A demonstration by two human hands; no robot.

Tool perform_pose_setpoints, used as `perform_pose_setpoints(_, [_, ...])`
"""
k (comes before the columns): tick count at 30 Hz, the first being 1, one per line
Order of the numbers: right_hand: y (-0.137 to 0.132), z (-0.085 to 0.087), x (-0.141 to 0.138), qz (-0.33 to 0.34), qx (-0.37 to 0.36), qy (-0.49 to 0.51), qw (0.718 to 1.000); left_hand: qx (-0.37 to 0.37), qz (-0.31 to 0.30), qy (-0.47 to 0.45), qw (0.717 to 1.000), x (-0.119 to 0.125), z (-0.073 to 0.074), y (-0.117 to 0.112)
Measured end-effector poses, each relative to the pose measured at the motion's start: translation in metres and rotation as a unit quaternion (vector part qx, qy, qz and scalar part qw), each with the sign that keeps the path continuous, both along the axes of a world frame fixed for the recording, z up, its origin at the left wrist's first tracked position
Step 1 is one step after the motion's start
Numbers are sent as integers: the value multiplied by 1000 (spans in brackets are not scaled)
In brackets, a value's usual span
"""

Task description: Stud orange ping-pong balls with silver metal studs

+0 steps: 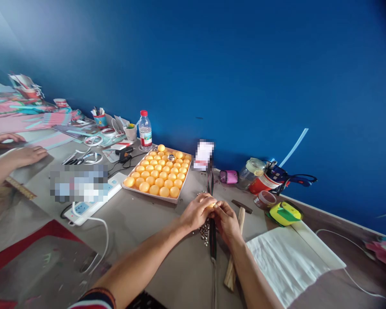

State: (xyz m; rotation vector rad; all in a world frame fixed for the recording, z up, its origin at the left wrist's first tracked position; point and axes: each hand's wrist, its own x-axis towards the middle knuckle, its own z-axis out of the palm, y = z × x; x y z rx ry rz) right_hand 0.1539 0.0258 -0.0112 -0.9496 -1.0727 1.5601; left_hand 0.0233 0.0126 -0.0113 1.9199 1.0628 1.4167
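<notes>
Between my two hands is a small orange ball, perhaps a table tennis ball (pixel 211 205), mostly covered by fingers. My left hand (pixel 197 211) is closed around it from the left. The fingertips of my right hand (pixel 225 219) pinch at its right side. Just below my hands lies a cluster of small silvery beads (pixel 204 235), partly hidden. A dark strap (pixel 212 240) runs along the table under my hands. To the left of them, a shallow box (pixel 154 196) holds many orange balls (pixel 154 189) in rows, with a shiny silver ball (pixel 171 157) on top.
A wooden stick (pixel 231 274) and white cloth (pixel 283 257) lie near my right arm. Behind them are a jar (pixel 252 171), red cup (pixel 263 183) and yellow-green item (pixel 284 213). Leftward are a bottle (pixel 145 131), a power strip (pixel 98 201) with cord and another person's hands (pixel 30 155).
</notes>
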Motion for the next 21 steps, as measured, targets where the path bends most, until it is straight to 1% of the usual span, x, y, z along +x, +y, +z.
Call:
perform_pose_setpoints(4, [3,-1,1,-25,25,-3,999,-18,42,-34,998,1,2,2])
perform_pose_setpoints(5, [4,-2,2,-40,43,-23,998,-26,52,-45,997,0,2,4])
perform_pose_setpoints(7, [7,-5,4,-72,107,-114,985,-50,81,-78,992,-4,1,8])
perform_pose_setpoints(8, [8,-6,5,-82,151,-179,969,-62,103,-103,987,-6,1,10])
perform_pose_setpoints(9, [9,-8,6,-82,199,-243,946,-79,123,-131,981,-9,0,13])
perform_pose_setpoints(11, [8,-12,7,-59,281,-357,889,-115,139,-188,966,-13,-2,17])
perform_pose_setpoints(12, [7,-13,6,-45,307,-407,859,-123,144,-205,960,-14,-3,19])
perform_pose_setpoints(14, [4,-15,4,-27,328,-497,803,-129,146,-219,956,-14,-4,20])
perform_pose_setpoints(15, [3,-16,3,-22,329,-534,779,-129,144,-217,957,-14,-3,20])
perform_pose_setpoints(16, [1,-16,2,-19,326,-561,760,-131,141,-210,959,-13,-3,19])
perform_pose_setpoints(18, [-1,-16,1,-8,321,-587,743,-137,134,-188,963,-12,0,16])
perform_pose_setpoints(21, [-2,-14,0,0,318,-592,741,-140,128,-157,969,-10,2,13])
